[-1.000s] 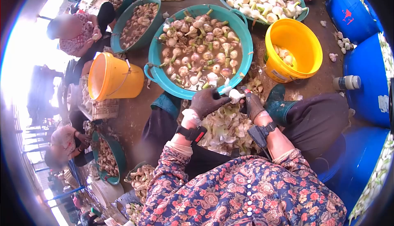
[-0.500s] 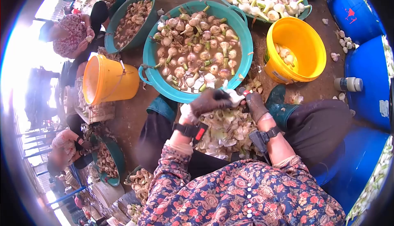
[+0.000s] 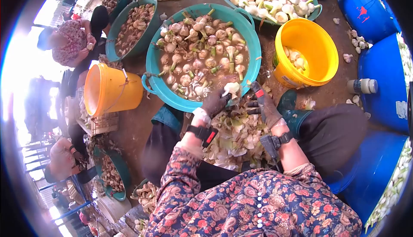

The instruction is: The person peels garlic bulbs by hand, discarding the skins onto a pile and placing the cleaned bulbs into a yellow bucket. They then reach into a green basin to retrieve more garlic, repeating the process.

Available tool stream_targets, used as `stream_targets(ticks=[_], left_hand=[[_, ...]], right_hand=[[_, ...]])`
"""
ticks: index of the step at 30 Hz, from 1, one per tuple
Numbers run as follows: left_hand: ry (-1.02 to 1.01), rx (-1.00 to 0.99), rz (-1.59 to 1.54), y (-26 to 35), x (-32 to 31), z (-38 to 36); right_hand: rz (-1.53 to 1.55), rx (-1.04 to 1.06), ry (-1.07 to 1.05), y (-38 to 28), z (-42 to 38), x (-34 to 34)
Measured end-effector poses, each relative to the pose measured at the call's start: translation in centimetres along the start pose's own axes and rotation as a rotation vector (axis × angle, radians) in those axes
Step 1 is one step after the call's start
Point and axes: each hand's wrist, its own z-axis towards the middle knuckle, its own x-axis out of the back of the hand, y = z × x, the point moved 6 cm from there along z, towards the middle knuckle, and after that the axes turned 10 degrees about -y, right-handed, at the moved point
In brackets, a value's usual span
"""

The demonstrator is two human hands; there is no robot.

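Observation:
My left hand (image 3: 215, 102), in a dark glove, grips a white garlic bulb (image 3: 232, 89) at the near rim of a teal tub (image 3: 151, 67). Brownish water and many garlic bulbs with cut green stems fill the tub. Just right of the bulb is my right hand (image 3: 265, 105), gloved too, its fingers spread and apart from the bulb; a red patch shows on one finger. Below both hands, a heap of garlic peelings (image 3: 234, 140) lies between my legs.
A yellow bucket (image 3: 325, 52) with a few bulbs stands at right, another yellow bucket (image 3: 114, 89) at left. Peeled garlic fills a teal basin (image 3: 316, 12). Blue barrels (image 3: 380, 80) line the right. Two people sit at left near more tubs. A bottle (image 3: 362, 86) lies on the floor.
My right hand has come off the bulb and opened. My left hand still holds the bulb, now tilted up and slightly further left. The view has shifted a little.

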Motion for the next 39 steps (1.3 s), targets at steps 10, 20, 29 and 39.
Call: stream_targets(ticks=[10, 20, 29, 39], left_hand=[[0.375, 0.184, 0.340, 0.7, 0.2, -8.0], [0.293, -0.128, -0.019, 6.9, -4.1, -10.0], [0.395, -0.143, 0.387, 7.5, -3.8, -11.2], [0.163, -0.305, -0.704, 6.3, -5.0, -9.7]], right_hand=[[0.359, 0.059, -0.626, -0.7, -5.5, -5.2], [-0.655, 0.330, -0.075, 1.8, -4.3, -2.2], [-1.177, 0.453, 0.025, -1.0, -6.9, -4.4], [-0.140, 0.155, -0.384, 1.3, -5.6, -3.4]])
